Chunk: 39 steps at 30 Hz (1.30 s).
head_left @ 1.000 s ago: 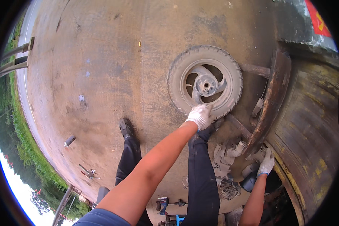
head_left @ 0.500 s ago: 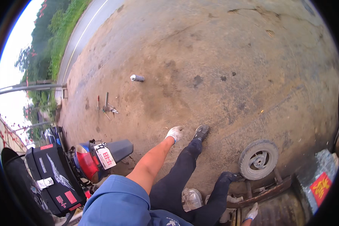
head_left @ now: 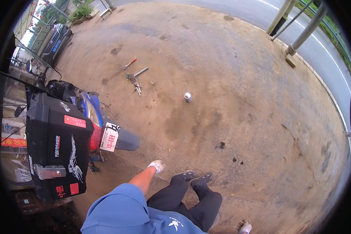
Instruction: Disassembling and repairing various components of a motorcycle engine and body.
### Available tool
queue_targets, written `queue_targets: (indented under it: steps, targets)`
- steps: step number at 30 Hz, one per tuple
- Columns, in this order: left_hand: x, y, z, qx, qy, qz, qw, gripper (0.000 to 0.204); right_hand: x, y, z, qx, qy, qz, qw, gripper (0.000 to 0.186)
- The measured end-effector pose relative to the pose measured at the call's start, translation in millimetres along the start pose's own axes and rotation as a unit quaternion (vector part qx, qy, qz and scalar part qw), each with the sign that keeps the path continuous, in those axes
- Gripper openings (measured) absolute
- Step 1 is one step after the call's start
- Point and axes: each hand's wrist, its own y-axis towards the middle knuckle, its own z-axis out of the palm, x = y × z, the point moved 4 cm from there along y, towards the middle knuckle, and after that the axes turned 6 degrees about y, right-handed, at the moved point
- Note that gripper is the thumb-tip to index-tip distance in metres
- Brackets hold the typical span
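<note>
My left hand [head_left: 157, 165], in a whitish work glove, hangs beside my left leg with its fingers curled in. Nothing shows in it. At the lower edge my right hand [head_left: 244, 226], gloved too, is held away from my right leg, its fingers loosely apart and no object visible in them. Ahead on the ground stands a silver spray can [head_left: 188, 96]. Left of it lie a hammer [head_left: 139, 75], a red-handled ratchet [head_left: 130, 63], a screwdriver [head_left: 127, 81] and a pair of pliers [head_left: 138, 89]. Neither hand touches any of these.
Close on my left is a motorbike with a black top box [head_left: 60, 144] and a rear mudguard [head_left: 124, 139] jutting toward me. A dark car [head_left: 54, 43] is parked beyond it. Poles [head_left: 308, 27] rise beside the road at the far right. Dark stains mark the ground [head_left: 261, 117].
My view has swung left, toward the motorbike and tools. My feet are now close together. The loose wheel near my right foot has left the view, and both hands are lower in the picture.
</note>
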Motion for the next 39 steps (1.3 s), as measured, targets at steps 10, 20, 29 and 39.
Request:
queue_targets:
  steps: [10, 20, 29, 39]
  targets:
    - [-32, -81, -143, -0.02, -0.047, -0.02, 0.998, 0.051, 243, 129, 21, 0.129, 0.118, 0.136, 0.975, 0.032]
    - [-150, -65, -180, -0.052, -0.281, -0.089, 0.954, 0.049, 871, 220, 80, 0.231, 0.054, -0.141, 0.961, 0.053]
    - [-202, 63, -261, 0.063, -0.343, -0.153, 0.925, 0.053, 1163, 157, 196, 0.18, -0.039, -0.205, 0.961, 0.005]
    - [-158, 50, -671, -0.299, -0.65, -0.081, 0.693, 0.039, 1326, 121, 340, 0.203, -0.265, -0.109, 0.936, 0.013]
